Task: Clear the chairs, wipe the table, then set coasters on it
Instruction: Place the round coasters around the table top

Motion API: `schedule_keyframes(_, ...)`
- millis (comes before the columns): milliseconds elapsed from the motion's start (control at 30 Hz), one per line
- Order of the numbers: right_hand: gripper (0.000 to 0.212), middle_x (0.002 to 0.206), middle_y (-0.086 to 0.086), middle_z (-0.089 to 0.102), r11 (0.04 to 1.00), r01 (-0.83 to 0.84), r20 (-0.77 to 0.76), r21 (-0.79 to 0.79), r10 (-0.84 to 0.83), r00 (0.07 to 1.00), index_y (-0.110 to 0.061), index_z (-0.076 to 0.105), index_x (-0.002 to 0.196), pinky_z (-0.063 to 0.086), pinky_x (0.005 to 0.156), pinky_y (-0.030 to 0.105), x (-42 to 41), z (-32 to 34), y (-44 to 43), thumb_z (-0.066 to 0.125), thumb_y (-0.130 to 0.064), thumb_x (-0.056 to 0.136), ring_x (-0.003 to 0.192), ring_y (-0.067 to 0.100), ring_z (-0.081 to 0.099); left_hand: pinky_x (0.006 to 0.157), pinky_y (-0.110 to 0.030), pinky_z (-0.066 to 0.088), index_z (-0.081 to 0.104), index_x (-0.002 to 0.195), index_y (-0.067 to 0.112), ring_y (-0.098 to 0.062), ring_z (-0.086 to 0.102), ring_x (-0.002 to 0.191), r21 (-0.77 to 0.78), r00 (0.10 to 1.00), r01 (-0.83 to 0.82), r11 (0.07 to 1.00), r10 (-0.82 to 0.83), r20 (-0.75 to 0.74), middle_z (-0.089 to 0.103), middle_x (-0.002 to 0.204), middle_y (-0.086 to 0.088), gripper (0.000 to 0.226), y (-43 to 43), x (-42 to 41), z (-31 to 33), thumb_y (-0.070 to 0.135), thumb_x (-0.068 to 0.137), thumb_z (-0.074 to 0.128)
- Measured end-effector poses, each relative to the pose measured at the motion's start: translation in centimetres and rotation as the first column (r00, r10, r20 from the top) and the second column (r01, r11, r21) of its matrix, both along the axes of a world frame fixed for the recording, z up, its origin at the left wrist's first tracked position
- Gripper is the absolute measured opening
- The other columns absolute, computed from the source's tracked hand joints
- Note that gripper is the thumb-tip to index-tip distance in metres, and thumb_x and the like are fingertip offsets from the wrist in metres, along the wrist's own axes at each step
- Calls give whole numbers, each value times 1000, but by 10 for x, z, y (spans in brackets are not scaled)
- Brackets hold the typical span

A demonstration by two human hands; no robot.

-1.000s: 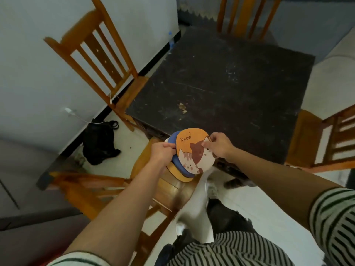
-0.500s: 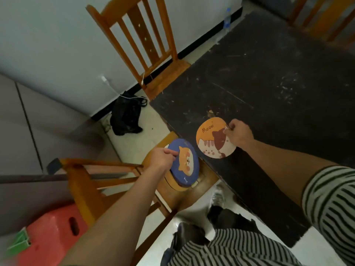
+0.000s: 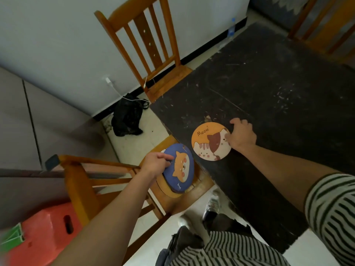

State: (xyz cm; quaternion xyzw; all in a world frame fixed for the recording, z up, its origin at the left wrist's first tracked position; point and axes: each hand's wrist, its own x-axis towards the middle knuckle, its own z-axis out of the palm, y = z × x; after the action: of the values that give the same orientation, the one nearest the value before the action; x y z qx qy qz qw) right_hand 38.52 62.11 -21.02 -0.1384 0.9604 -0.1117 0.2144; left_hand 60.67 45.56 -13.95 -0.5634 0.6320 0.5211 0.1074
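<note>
A: Where's the orange coaster [image 3: 209,143]?
B: On the surface [image 3: 269,93], rim near its left edge. The right hand [image 3: 242,135] pinches its side; scuffed top runs wide beyond.
A: And the blue coaster [image 3: 180,169]?
B: Just off that edge, gripped by the left hand [image 3: 156,164]

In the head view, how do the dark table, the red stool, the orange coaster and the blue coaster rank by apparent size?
1. dark table
2. red stool, though cut off by the frame edge
3. orange coaster and blue coaster: about alike, the blue one tilted, so unranked
</note>
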Motion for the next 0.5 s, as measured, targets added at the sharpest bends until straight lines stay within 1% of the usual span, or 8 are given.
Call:
schedule_keyframes(100, 39, 121, 3, 60, 981, 84, 76, -177, -72, 995, -23, 55, 125, 48, 81, 33, 22, 11, 11, 67, -28, 89, 111, 22, 57, 93, -47, 55, 74, 80, 19, -29, 62, 106, 38, 999, 28, 999, -27, -34, 66, 113, -9, 28, 8, 0, 6, -5, 87, 62)
schedule_keyframes(200, 30, 116, 1, 63, 928, 224, 277, -297, -141, 951, -20, 64, 116, 48, 87, 32, 54, 18, 22, 67, -31, 89, 108, 19, 59, 86, -42, 56, 74, 82, 20, -30, 63, 103, 78, 993, 72, 994, -65, -97, 65, 116, -10, 27, 19, 4, 13, -5, 86, 64)
schedule_keyframes(267, 29, 112, 0, 65, 851, 379, 481, -363, -177, 859, -17, 67, 113, 48, 84, 31, 78, 22, 31, 67, -34, 89, 104, 17, 60, 83, -42, 56, 74, 84, 19, -31, 63, 102, 101, 987, 93, 991, -78, -141, 65, 117, -12, 26, 27, 10, 18, -5, 86, 64)
schedule_keyframes(333, 26, 108, 4, 69, 765, 532, 685, -362, -169, 709, -16, 67, 111, 47, 76, 31, 108, 32, 43, 63, -34, 92, 98, 19, 64, 86, -45, 56, 72, 86, 17, -33, 63, 102, 135, 981, 106, 985, -82, -174, 64, 116, -14, 25, 39, 21, 24, -7, 86, 63)
schedule_keyframes(367, 25, 106, 5, 70, 742, 577, 756, -341, -148, 637, -16, 66, 110, 47, 75, 32, 118, 34, 47, 60, -33, 93, 97, 20, 65, 86, -46, 56, 71, 87, 16, -34, 63, 101, 145, 980, 107, 984, -80, -183, 64, 116, -14, 26, 41, 24, 24, -8, 86, 62)
schedule_keyframes(400, 24, 106, 6, 70, 720, 606, 792, -340, -128, 597, -14, 66, 110, 48, 75, 34, 131, 35, 55, 60, -32, 94, 95, 21, 65, 85, -46, 56, 70, 88, 17, -35, 62, 101, 148, 977, 119, 982, -89, -195, 63, 117, -15, 27, 47, 29, 25, -8, 86, 61)
schedule_keyframes(433, 24, 106, 7, 70, 692, 628, 805, -357, -113, 582, -12, 66, 110, 50, 73, 34, 143, 37, 64, 62, -29, 93, 92, 20, 65, 82, -44, 56, 69, 89, 18, -36, 62, 101, 151, 974, 126, 980, -94, -206, 63, 118, -17, 28, 52, 34, 27, -9, 86, 61)
schedule_keyframes(500, 23, 104, 8, 69, 635, 655, 786, -409, -119, 606, -9, 66, 111, 51, 66, 31, 157, 40, 80, 67, -20, 91, 87, 18, 65, 78, -43, 56, 66, 94, 19, -37, 63, 103, 159, 971, 137, 978, -100, -218, 63, 121, -18, 30, 62, 41, 28, -10, 86, 61)
